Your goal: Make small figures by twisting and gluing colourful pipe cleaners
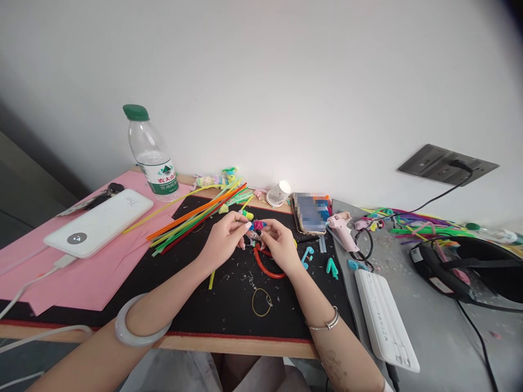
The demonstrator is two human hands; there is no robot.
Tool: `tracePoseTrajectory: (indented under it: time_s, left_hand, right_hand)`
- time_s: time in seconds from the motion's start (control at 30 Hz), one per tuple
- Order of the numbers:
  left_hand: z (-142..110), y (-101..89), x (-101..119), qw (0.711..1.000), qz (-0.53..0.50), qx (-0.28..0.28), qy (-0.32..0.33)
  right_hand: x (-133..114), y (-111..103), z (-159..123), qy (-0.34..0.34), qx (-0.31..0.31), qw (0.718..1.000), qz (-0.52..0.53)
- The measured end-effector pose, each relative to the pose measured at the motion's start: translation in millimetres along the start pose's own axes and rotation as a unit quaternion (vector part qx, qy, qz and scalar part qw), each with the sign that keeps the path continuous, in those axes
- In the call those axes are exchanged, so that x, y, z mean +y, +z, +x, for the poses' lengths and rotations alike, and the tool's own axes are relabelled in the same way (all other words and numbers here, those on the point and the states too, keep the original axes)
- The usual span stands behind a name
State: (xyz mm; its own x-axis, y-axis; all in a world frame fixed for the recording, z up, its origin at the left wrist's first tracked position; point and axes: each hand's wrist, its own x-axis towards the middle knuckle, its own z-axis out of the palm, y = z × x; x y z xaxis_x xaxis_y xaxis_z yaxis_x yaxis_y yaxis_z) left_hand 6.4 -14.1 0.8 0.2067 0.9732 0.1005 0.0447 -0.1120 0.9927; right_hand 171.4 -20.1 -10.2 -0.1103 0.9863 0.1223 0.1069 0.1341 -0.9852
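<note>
Over the middle of the black desk mat, my left hand and my right hand meet, fingertips pinched close together. Between them is a small colourful craft piece with pink and blue parts on top; fingers cover much of it, so its exact kind is unclear. Both hands are closed on it. Under my right hand curves a red-orange scissor-like or ring-shaped loop, partly hidden. Left of the hands lies a bundle of fuzzy craft stems in orange, green and yellow.
Pink paper, a white power bank and a water bottle are at left. A paper cup, phone and pink glue gun stand behind and right. Another power bank and a black headset lie right.
</note>
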Motion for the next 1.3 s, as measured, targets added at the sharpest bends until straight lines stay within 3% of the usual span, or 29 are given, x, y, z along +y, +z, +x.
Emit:
tracePoseTrajectory:
  time_s: [1.3]
  left_hand:
    - [-1.9, -1.7, 3.6, 0.998, 0.042, -0.044, -0.007]
  right_hand:
    - [-5.1, 0.9, -1.8, 0.01, -0.013, 1.0, -0.019]
